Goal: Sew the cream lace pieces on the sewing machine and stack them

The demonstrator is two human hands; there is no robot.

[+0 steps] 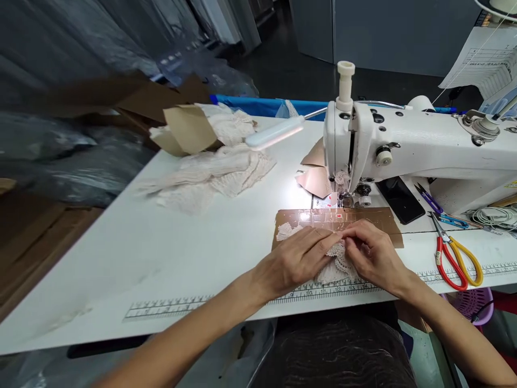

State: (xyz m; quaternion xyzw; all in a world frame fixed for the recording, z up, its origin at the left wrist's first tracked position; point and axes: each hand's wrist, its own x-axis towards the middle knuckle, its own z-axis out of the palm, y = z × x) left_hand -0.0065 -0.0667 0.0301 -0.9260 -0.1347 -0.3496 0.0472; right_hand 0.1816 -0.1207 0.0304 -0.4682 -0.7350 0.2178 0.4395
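While left hand and right hand touch it, lace lies between.

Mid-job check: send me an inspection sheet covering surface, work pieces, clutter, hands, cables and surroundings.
Surface: white table, ruler markings along the front edge.
Work pieces: lace piece at the near edge of a brown plate, before the sewing machine; lace pile further left.
Clutter: phone, scissors and snips on the right.
Hands: left hand and right hand at the lace piece; exact grip hidden.
Cables: pale coiled cord at far right.
Surroundings: cardboard and plastic wrapping left; purple basket lower right.
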